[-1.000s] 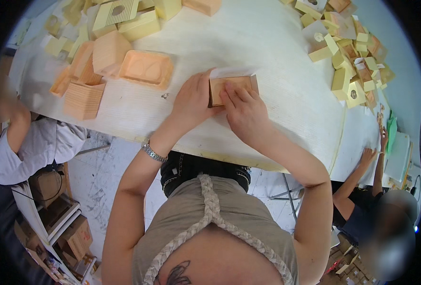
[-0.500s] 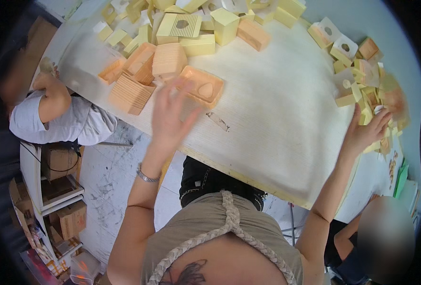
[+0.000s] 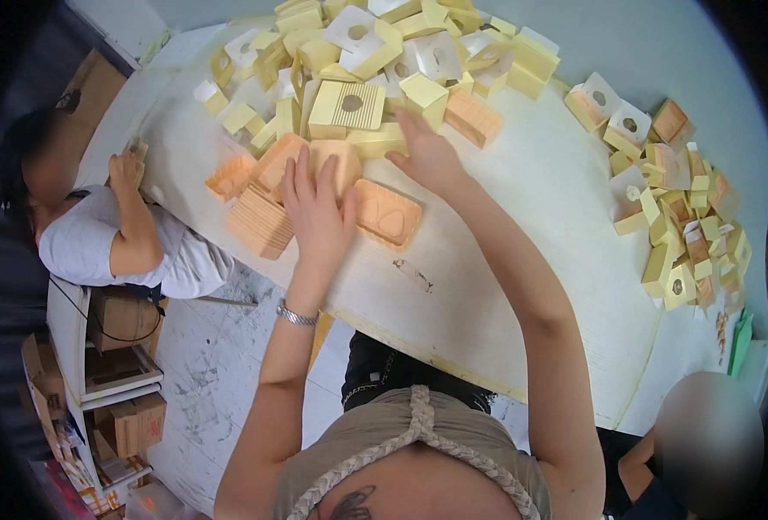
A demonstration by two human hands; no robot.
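My left hand lies with stretched fingers against a stack of peach plastic trays. Right of it, a single peach tray with moulded hollows faces up on the table. Another stack of ribbed peach trays leans to the left of that hand. My right hand reaches across to the pale yellow boxes, thumb and fingers apart. Its fingertips are by an upright yellow box and the end of a lying yellow box; whether they touch is unclear.
Yellow boxes with round holes pile up at the back. A second heap of boxes and peach trays lies at the far right. One co-worker sits at the left, another at the lower right. A shelf with cartons stands lower left.
My right hand has swung from the right-hand heap over to the boxes at the back middle. My left hand has settled against the tray stack. The whole view has shifted slightly.
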